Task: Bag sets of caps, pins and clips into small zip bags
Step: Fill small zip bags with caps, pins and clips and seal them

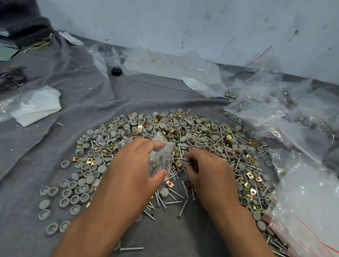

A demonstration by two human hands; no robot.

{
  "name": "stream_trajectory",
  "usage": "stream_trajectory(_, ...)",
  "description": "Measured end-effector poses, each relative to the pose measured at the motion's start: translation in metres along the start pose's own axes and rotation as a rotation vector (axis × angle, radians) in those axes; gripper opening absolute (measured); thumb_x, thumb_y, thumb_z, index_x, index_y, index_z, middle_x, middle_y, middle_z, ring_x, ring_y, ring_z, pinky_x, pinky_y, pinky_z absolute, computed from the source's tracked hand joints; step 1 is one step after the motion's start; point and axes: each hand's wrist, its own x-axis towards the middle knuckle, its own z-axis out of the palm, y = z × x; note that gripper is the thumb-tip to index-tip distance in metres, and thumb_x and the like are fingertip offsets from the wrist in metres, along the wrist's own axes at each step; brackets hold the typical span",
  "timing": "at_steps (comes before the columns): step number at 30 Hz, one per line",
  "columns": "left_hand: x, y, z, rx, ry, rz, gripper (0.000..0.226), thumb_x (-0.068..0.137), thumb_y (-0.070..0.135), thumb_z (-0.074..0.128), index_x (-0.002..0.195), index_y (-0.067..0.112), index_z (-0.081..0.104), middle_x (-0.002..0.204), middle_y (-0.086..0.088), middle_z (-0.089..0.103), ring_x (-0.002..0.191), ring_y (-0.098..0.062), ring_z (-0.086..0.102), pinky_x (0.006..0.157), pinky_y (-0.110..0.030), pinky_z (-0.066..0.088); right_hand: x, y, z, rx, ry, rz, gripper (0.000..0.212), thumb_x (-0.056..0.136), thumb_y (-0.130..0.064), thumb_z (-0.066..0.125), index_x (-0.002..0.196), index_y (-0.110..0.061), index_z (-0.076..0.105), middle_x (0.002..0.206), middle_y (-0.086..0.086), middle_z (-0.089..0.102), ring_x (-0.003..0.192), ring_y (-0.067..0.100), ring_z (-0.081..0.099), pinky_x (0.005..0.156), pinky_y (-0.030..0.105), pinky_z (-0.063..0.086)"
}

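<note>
Left hand (136,167) pinches a small zip bag (159,159) upright, mouth toward the right hand (205,172), probably for loading. Right hand's fingers curl around grey caps (187,159). Both hover over the mixed pile (205,136); filled bags (257,111) lie far right.

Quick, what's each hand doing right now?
Left hand: fingers grip a small clear plastic zip bag.
Right hand: fingers pinch round grey plastic caps over the pile.

Two hands (136,167), one held bag (159,159)
</note>
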Motion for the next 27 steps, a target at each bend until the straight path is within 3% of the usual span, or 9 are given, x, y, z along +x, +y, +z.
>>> stream_trajectory(3,0.000,0.000,0.000,0.004,-0.005,0.003,0.051,0.079,0.040,0.074,0.126,0.041,0.056,0.104,0.030,0.048,0.092,0.014,0.046,0.079,-0.009,0.037,0.001,0.002,0.000,0.187,0.013,0.103,0.014,0.088,-0.011,0.075,0.097,-0.021,0.074,0.087,-0.012,0.071,0.079,0.003,0.066,0.075,0.026,0.057)
stream_trajectory(6,-0.001,0.000,0.001,0.004,-0.011,0.000,0.051,0.078,0.041,0.075,0.126,0.043,0.055,0.101,0.031,0.045,0.092,0.016,0.044,0.076,-0.008,0.034,0.005,-0.002,-0.013,0.501,0.101,0.204,0.014,0.088,-0.016,0.077,0.094,-0.027,0.074,0.082,-0.019,0.071,0.081,-0.003,0.069,0.073,0.012,0.055)
stream_trajectory(10,0.000,-0.001,0.002,0.011,-0.012,-0.005,0.052,0.079,0.041,0.075,0.126,0.042,0.055,0.103,0.030,0.046,0.091,0.009,0.047,0.078,-0.012,0.036,0.005,-0.023,-0.030,0.905,0.132,0.096,0.018,0.088,-0.009,0.078,0.100,-0.023,0.075,0.094,-0.008,0.076,0.087,0.013,0.074,0.075,0.023,0.059)
stream_trajectory(13,0.000,0.000,0.001,-0.011,-0.007,0.004,0.049,0.078,0.040,0.074,0.123,0.042,0.056,0.102,0.029,0.048,0.092,0.013,0.046,0.076,-0.012,0.038,0.000,-0.035,-0.031,0.813,0.071,-0.010,0.018,0.086,-0.010,0.080,0.102,-0.019,0.077,0.092,-0.012,0.075,0.082,0.009,0.072,0.068,0.016,0.054)
stream_trajectory(16,0.000,0.002,0.001,-0.022,-0.004,0.005,0.046,0.078,0.036,0.075,0.121,0.039,0.059,0.103,0.025,0.051,0.092,0.007,0.050,0.081,-0.021,0.048,-0.004,-0.036,-0.028,0.641,0.076,-0.044,0.020,0.085,-0.017,0.081,0.104,-0.021,0.077,0.093,-0.017,0.073,0.085,0.001,0.068,0.073,0.010,0.046)
stream_trajectory(22,0.001,0.002,0.000,-0.001,-0.001,0.013,0.046,0.079,0.035,0.076,0.122,0.034,0.060,0.104,0.022,0.053,0.088,0.000,0.049,0.079,-0.024,0.046,-0.007,-0.036,-0.019,0.446,0.177,-0.157,0.028,0.096,-0.027,0.068,0.123,-0.023,0.072,0.105,-0.009,0.060,0.102,0.011,0.058,0.088,0.027,0.048)
stream_trajectory(27,0.002,0.003,-0.002,-0.020,-0.011,0.026,0.033,0.079,0.036,0.070,0.111,0.036,0.060,0.096,0.023,0.052,0.086,0.005,0.049,0.072,-0.016,0.039,-0.009,-0.034,-0.018,0.391,0.118,-0.238,0.036,0.099,-0.028,0.060,0.134,-0.021,0.066,0.108,-0.010,0.057,0.103,0.010,0.055,0.089,0.025,0.047)
